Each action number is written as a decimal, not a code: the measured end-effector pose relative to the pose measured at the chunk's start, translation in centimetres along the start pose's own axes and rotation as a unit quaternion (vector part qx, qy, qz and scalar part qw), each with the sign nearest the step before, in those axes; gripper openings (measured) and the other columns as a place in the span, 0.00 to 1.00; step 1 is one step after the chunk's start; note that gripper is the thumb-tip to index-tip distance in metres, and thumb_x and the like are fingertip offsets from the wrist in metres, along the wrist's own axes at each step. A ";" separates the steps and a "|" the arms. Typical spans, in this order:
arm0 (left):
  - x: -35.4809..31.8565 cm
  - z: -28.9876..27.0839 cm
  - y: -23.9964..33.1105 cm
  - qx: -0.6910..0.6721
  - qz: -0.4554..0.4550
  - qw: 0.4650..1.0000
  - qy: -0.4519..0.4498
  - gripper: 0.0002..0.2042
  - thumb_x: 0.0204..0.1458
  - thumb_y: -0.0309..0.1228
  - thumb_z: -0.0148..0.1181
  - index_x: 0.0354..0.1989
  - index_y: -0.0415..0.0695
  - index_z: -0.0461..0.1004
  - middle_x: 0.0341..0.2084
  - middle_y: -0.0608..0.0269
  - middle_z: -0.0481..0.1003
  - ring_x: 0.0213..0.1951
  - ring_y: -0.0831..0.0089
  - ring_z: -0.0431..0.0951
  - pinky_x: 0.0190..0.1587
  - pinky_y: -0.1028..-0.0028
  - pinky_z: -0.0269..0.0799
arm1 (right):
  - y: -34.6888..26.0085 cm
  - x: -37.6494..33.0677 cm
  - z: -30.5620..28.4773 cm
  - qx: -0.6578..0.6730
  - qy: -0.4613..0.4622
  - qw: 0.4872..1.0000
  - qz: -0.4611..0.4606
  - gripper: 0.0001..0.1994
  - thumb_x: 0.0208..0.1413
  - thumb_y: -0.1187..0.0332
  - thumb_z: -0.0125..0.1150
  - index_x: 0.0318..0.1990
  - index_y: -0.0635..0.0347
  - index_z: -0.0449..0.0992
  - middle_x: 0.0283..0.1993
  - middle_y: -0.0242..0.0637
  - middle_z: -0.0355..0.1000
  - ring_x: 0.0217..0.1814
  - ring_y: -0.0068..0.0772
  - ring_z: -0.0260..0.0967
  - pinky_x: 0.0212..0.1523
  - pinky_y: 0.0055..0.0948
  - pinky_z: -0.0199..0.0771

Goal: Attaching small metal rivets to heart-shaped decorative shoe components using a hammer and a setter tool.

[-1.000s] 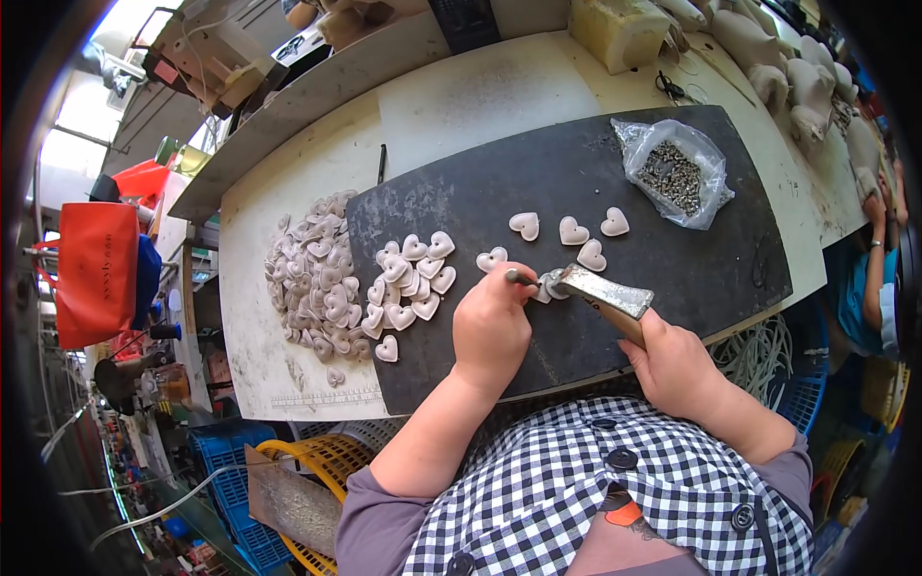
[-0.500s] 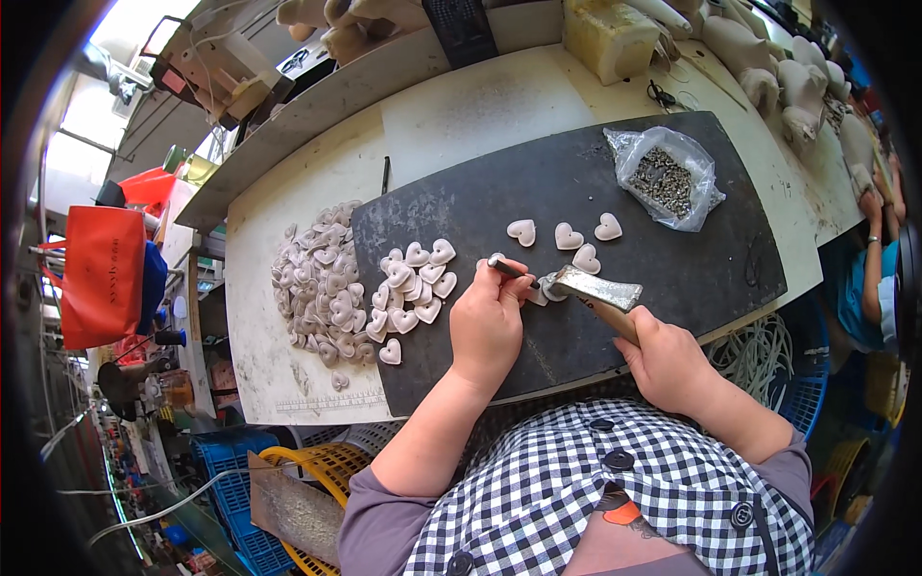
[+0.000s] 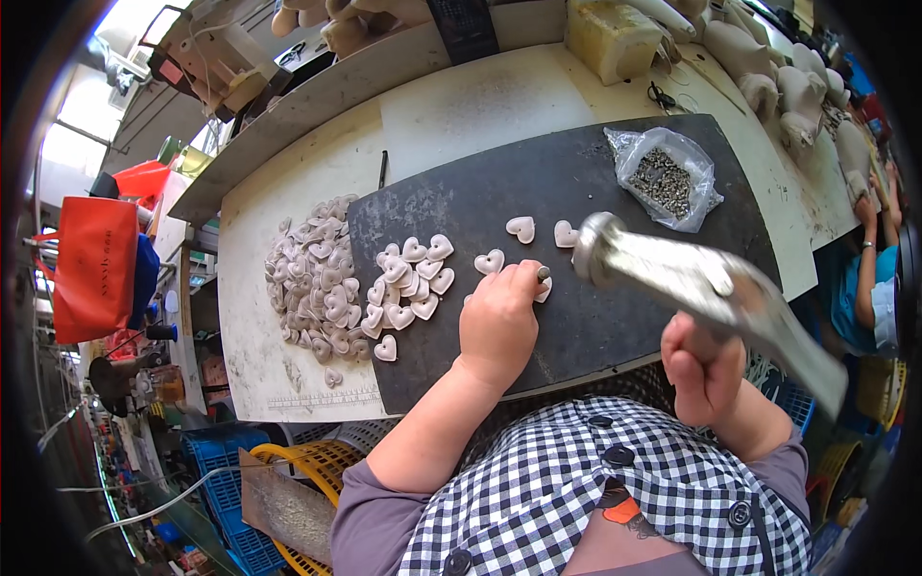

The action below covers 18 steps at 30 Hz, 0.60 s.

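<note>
My left hand (image 3: pixel 499 322) is closed round a short dark punch (image 3: pixel 544 274), held upright on the black mat (image 3: pixel 442 370). Beneath and beside the fingers, a pale padded heart (image 3: pixel 545 290) partly shows; the punch's lower end is hidden. Raised toward me, my right hand (image 3: pixel 706 374) grips a hammer (image 3: pixel 687 274), its metal head large and blurred, right of the punch. Loose hearts lie near the left hand, including one heart (image 3: pixel 489 261) just beyond it and another heart (image 3: pixel 520 229) farther back. The hammer head covers part of the mat.
Left of the mat is a large pile of hearts (image 3: pixel 312 288), with a smaller cluster of hearts (image 3: pixel 411 283) on its edge. A clear bag (image 3: pixel 663 178) of small metal pieces sits far right. Scissors (image 3: pixel 661 96) lie behind; another person's arm (image 3: pixel 867 250) shows at right.
My right hand has lifted the hammer up and to the right, away from the punch. My left hand has tipped the punch upright over a heart. One heart now lies left of it.
</note>
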<state>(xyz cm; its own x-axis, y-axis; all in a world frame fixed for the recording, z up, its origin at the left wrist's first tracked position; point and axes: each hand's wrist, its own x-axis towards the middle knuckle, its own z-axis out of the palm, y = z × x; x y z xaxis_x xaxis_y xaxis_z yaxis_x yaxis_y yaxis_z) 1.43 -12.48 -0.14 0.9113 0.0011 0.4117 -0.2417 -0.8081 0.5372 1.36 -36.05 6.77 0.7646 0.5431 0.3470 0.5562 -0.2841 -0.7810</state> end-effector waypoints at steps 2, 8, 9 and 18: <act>-0.3 0.9 -0.7 -0.022 0.017 0.999 0.028 0.05 0.51 0.23 0.56 0.36 0.45 0.71 0.25 0.62 0.75 0.29 0.61 0.76 0.29 0.64 0.71 | 0.5 1.1 -0.1 -0.082 -0.003 0.989 -0.122 0.15 0.57 0.68 0.60 0.48 0.66 0.67 0.29 0.45 0.73 0.26 0.45 0.74 0.31 0.37 0.75; -1.2 -0.4 -0.2 -0.034 -0.070 0.997 0.013 0.04 0.57 0.23 0.55 0.38 0.39 0.67 0.28 0.57 0.77 0.29 0.61 0.79 0.32 0.66 0.74 | 0.6 1.6 0.4 -0.071 -0.070 0.988 0.114 0.11 0.61 0.69 0.56 0.47 0.64 0.66 0.30 0.49 0.73 0.31 0.55 0.74 0.31 0.43 0.72; -1.3 -0.6 -0.2 -0.058 -0.117 0.991 0.024 0.04 0.61 0.24 0.54 0.39 0.38 0.66 0.30 0.58 0.78 0.29 0.66 0.81 0.34 0.70 0.77 | 0.6 1.5 0.6 -0.071 -0.076 0.988 0.110 0.11 0.61 0.69 0.56 0.46 0.63 0.66 0.30 0.49 0.73 0.31 0.55 0.74 0.31 0.44 0.72; -0.3 -1.9 -1.1 -0.161 -0.143 0.976 0.042 0.04 0.56 0.23 0.50 0.37 0.41 0.71 0.36 0.57 0.72 0.37 0.62 0.73 0.42 0.65 0.70 | 4.5 0.7 2.0 0.070 -0.083 0.975 0.196 0.09 0.64 0.66 0.54 0.40 0.62 0.68 0.26 0.39 0.68 0.23 0.39 0.68 0.27 0.35 0.66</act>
<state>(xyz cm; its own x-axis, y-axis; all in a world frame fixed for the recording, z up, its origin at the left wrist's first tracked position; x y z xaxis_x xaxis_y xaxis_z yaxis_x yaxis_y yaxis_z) 0.81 -10.45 0.51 0.9298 0.2584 0.2623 -0.0857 -0.5411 0.8366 3.78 -35.35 2.44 0.8398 0.5381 -0.0720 0.1736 -0.3919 -0.9035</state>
